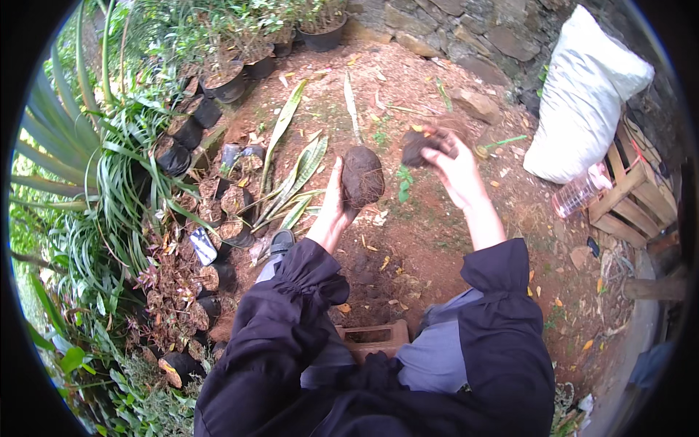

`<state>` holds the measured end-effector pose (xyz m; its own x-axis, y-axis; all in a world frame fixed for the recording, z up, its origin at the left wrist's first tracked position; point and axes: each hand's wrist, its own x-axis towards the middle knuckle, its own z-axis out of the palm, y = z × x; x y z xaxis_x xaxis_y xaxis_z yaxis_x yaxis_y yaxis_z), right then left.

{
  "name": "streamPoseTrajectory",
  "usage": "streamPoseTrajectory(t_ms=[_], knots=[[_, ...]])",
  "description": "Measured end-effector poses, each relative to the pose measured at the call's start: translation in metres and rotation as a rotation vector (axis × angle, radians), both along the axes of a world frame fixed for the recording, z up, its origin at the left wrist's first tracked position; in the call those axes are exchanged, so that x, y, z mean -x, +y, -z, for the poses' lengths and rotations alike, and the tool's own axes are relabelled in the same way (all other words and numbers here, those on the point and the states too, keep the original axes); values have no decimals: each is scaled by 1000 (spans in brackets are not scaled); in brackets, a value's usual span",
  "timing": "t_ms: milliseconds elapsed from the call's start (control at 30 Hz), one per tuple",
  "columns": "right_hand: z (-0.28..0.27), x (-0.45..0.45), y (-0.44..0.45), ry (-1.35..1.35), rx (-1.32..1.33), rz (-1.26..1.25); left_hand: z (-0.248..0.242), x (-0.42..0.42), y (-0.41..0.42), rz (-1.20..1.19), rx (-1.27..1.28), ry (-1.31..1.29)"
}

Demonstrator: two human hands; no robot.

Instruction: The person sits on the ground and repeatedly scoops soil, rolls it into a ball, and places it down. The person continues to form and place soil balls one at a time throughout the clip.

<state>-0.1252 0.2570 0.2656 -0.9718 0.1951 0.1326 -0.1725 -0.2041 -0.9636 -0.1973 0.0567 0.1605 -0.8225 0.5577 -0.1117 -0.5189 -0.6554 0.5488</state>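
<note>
My left hand (334, 210) holds a rounded ball of soil and roots (362, 175) from its left side and below. One long, pale-edged leaf (350, 104) rises from the top of this root ball. To the right, my right hand (450, 164) grips a dark clump of soil or fibre (418, 147), apart from the root ball; its fingers are slightly blurred. Left of my left hand, several long variegated leaves (300, 169), like those of snake plants, lie on the ground.
Black pots with plants (224, 87) and small soil-filled bags (188, 131) line the left. A phone (203, 246) rests among them. At right are a white sack (579, 98), a pink-tinted bottle (579, 191) and a wooden crate (628, 202). Stones (475, 105) border the back.
</note>
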Motion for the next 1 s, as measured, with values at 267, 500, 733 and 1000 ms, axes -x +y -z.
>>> streamPoseTrajectory(t_ms=[267, 500, 733, 1000], knots=[[1, -59, 3, -104, -383, -41, 12, -39, 38, 105, 98, -127], [-14, -107, -10, -15, -854, 89, 34, -62, 32, 233, 1, -180], [-21, -109, -30, -170, -751, -28, 7, -79, 16, 169, 5, 28], [3, -85, -56, -120, -811, 19, 12, -86, 1, 202, -68, 180]])
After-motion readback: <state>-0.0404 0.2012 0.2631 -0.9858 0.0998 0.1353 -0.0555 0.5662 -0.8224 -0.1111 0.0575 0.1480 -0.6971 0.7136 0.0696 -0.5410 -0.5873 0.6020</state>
